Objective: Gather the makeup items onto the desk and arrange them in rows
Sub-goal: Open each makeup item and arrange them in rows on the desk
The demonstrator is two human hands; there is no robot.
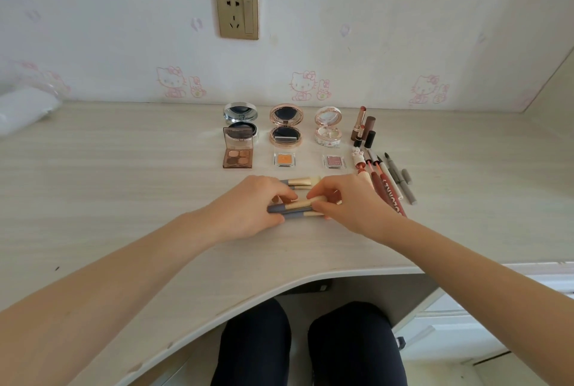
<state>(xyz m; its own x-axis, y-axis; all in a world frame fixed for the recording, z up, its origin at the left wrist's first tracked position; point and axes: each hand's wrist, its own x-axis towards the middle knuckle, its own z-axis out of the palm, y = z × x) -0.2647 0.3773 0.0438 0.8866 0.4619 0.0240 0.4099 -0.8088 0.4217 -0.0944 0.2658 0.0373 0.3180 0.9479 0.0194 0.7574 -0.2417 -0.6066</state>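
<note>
The two front makeup brushes (295, 207), short, with blue-grey handles, gold ferrules and cream bristles, lie side by side on the pale wood-grain desk (124, 186) straight ahead of you. Their long axis runs left to right, handles to your left, bristles to your right. Your left grip (245, 208) is curled round the handle ends, thumb on the near side and fingers on the far side. Your right grip (351, 205) pinches the bristle end with bent fingers. How it meets the nearer brush is hidden.

Just beyond your fingers, the rear makeup brushes (299, 182) lie parallel, bristles also to the right, and your hands partly cover them.

Farther back is a row of a square brown eyeshadow palette (237, 154), a small orange eyeshadow pan (284, 159) and a small pink eyeshadow pan (333, 162). Behind those, by the wall, three round compacts stand open with lids raised: silver (240, 118), rose-gold (285, 127) and white floral (328, 129).

To the right, dark brown lipstick tubes (365, 129) stand upright. The slim pens and liners (388, 179) lie with their long axes running away from you, the reddish ones just beside your right wrist.

The desk's front edge curves in under your forearms, and a side wall closes off the right. Desk surface runs wide to your left, as far as a crumpled clear plastic bag (25, 112).
</note>
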